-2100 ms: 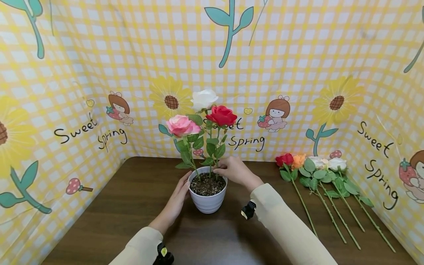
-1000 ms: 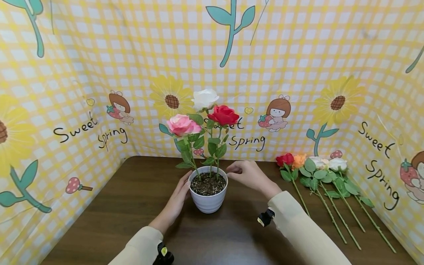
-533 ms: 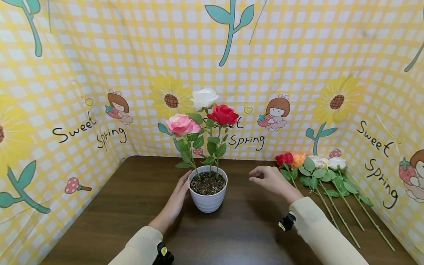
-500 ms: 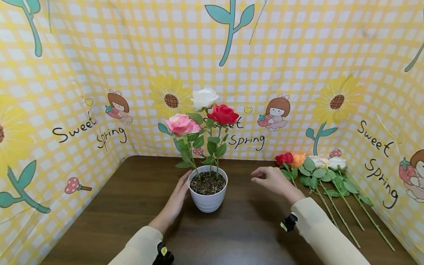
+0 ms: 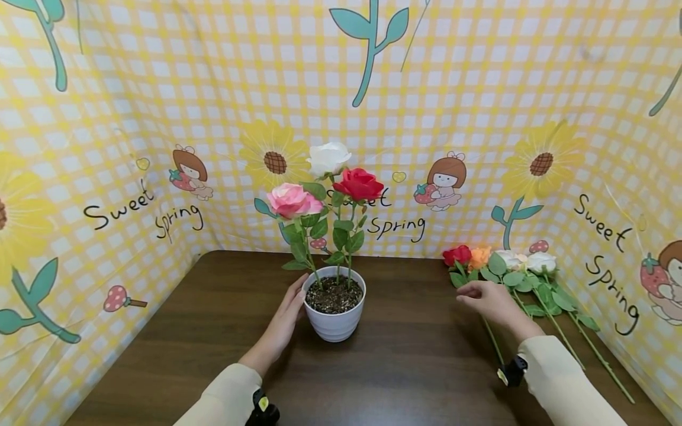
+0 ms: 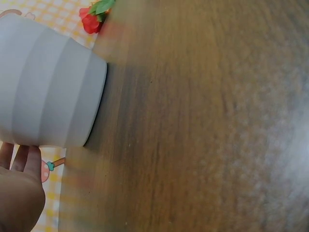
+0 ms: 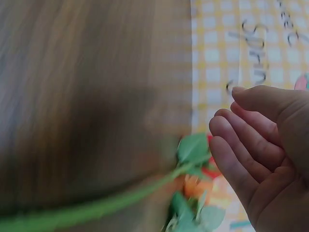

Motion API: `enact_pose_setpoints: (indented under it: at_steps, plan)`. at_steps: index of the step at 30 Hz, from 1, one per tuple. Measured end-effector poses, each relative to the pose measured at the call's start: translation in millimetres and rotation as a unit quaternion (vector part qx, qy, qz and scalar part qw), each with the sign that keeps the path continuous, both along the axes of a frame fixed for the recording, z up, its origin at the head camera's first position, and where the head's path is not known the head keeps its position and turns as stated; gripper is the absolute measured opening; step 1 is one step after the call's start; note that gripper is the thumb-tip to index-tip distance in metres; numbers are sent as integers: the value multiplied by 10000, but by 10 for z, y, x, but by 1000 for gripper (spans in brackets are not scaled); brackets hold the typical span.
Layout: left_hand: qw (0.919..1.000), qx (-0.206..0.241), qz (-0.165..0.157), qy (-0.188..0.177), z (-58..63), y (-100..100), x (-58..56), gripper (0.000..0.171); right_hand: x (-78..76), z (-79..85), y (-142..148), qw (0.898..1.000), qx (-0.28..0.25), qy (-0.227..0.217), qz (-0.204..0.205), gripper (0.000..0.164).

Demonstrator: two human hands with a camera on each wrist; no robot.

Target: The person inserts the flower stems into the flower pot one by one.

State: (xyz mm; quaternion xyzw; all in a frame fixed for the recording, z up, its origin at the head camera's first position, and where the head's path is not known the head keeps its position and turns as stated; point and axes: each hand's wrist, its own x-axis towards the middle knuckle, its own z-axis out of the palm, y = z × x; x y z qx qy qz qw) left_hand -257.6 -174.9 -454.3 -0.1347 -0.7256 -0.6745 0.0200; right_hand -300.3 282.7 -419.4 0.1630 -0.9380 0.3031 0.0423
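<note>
Three roses (image 5: 328,158) stand in soil (image 5: 334,299) in a white pot (image 5: 333,328), roughly midway across the desk (image 5: 394,367), toward its back edge. The left hand (image 5: 288,307) rests relaxed fingers against the pot's left side without gripping it. The right hand (image 5: 490,302), loosely curved and empty, is over cut roses (image 5: 540,262) lying along the right edge, blossoms toward the back right corner. Their leaves overlap, so lifting one stem could drag its neighbours; too firm a push from the left could slide the pot. The right hand and sleeve (image 5: 565,373) hide parts of the lying stems. Soil conceals the planted ends, the right wrist view is blurred, and the desk's front edge is cut off.
</note>
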Motion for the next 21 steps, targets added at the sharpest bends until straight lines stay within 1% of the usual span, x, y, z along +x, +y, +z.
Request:
enact_pose_setpoints:
  at_steps: [5, 10, 15, 21]
  plan:
    - [10000, 6, 2, 54, 1, 1, 0, 51, 73, -108, 241, 9996, 40, -111, -251, 27]
    - [10000, 35, -8, 73, -8, 8, -5, 51, 124, -218, 404, 9988, -45, -328, -365, 29]
    - [10000, 50, -5, 60, -13, 11, -3, 51, 159, -314, 477, 9960, -279, -732, -432, 30]
    - [10000, 31, 25, 34, -11, 8, 2, 51, 149, -364, 473, 9934, -329, -919, -600, 33]
